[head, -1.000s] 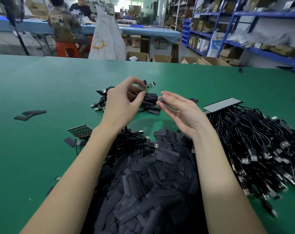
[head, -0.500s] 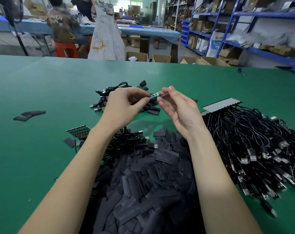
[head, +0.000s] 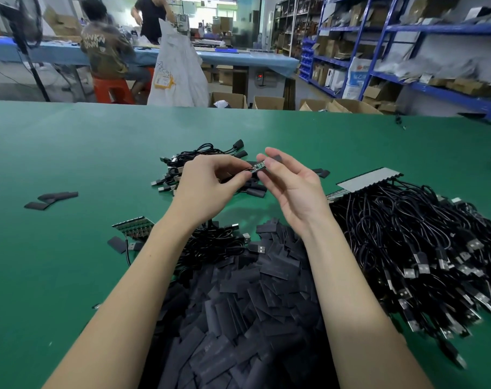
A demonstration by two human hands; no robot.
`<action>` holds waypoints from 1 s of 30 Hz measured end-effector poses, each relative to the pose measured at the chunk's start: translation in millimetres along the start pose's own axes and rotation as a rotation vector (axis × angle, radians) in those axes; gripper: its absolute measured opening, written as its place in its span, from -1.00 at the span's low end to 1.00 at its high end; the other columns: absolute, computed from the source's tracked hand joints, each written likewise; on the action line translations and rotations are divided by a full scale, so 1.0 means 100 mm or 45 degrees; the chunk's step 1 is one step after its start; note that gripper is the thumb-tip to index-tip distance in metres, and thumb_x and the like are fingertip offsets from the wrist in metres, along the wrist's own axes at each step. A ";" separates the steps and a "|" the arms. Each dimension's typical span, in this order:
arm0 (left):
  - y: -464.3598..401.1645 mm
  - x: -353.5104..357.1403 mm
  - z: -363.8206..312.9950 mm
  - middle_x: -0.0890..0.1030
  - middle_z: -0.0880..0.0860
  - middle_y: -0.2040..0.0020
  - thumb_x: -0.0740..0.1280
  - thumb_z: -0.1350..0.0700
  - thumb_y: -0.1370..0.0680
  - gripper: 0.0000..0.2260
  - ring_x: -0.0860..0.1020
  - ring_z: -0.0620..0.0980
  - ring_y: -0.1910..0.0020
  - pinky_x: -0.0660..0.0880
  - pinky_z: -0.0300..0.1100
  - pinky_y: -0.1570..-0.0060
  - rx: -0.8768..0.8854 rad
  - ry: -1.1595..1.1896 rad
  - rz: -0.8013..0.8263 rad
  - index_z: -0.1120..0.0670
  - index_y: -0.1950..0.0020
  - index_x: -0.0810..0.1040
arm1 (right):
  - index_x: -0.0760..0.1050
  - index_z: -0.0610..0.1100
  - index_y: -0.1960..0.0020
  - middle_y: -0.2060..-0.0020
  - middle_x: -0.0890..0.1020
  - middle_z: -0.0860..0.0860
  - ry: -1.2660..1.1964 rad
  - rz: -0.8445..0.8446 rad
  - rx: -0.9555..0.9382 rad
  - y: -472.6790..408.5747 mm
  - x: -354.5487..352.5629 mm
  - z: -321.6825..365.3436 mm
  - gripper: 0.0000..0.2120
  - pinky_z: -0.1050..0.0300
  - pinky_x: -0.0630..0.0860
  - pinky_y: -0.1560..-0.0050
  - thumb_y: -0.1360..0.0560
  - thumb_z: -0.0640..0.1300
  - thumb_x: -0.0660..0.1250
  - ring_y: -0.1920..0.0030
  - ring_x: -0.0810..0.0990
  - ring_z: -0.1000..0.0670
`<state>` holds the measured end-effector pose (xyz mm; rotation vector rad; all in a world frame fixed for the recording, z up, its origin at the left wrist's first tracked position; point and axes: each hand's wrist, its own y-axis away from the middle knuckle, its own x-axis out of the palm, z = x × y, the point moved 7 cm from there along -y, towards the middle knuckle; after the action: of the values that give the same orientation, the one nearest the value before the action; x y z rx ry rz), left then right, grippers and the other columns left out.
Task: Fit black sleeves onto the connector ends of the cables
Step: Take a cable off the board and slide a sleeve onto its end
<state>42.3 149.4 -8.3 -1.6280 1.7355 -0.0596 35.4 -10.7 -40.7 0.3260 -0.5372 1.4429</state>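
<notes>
A heap of loose black sleeves [head: 255, 313] lies nearest the worker at the green table [head: 70, 153], both bare forearms reaching out over it. To the right spreads a thick tangle of black cables [head: 418, 248] with their plugs showing, its far edge touching a pale corrugated card [head: 369, 179]. On the left, a small strip of circuit boards [head: 133, 227] sits near the left forearm, and farther left two stray sleeves [head: 52, 199] lie well apart from the heap.

Above the table, the left hand [head: 207, 189] pinches a cable's connector end [head: 258, 166], a slim green board, between thumb and fingertips. The right hand [head: 290, 186] pinches a black sleeve [head: 275, 158] at the board's far tip, thumb and forefinger closed on it, the other fingers relaxed. A second ago the hands were apart, the right palm open with the sleeve resting on its fingers; half a second ago they had just met. Now they are pressed closer and the board lies level between them. How far the sleeve is on, I cannot tell.

Just beyond the hands rests a small bundle of finished cables [head: 199, 161]. Across the room, one person sits on an orange stool [head: 112, 89] at a blue bench while another stands beside a white sack [head: 178, 77], closer to it than before.
</notes>
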 end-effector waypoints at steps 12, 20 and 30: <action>0.00 -0.03 0.03 0.72 -0.22 0.17 0.49 0.11 -0.54 -0.87 0.66 -0.27 0.19 0.53 -0.40 0.13 -0.038 0.129 -0.025 -0.14 0.04 0.72 | 0.64 -0.16 -0.01 0.02 0.72 -0.06 -0.136 0.119 -0.031 0.03 0.08 -0.01 -0.82 0.30 0.58 -0.04 -0.46 -0.36 0.41 -0.03 0.68 0.08; 0.00 -0.01 0.06 0.73 -0.19 0.14 0.49 0.11 -0.54 -0.91 0.67 -0.28 0.15 0.50 -0.44 0.13 -0.059 0.118 0.005 -0.03 -0.01 0.75 | 0.74 -0.15 0.12 0.08 0.74 -0.10 -0.226 0.004 -0.064 0.01 -0.10 0.07 -0.85 0.27 0.61 -0.01 -0.33 -0.28 0.49 0.04 0.72 0.04; 0.02 -0.01 0.00 0.74 -0.16 0.15 0.50 0.14 -0.54 -0.91 0.65 -0.30 0.19 0.48 -0.44 0.17 -0.061 0.161 0.020 0.00 -0.02 0.75 | 0.72 -0.15 0.12 0.10 0.75 -0.09 -0.168 -0.007 -0.108 0.01 -0.07 0.09 -0.83 0.29 0.61 0.03 -0.29 -0.27 0.50 0.07 0.73 0.05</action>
<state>41.1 151.0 -8.8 -1.6764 1.8581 -0.1163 32.4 -21.7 -37.0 0.3562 -0.7022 1.3957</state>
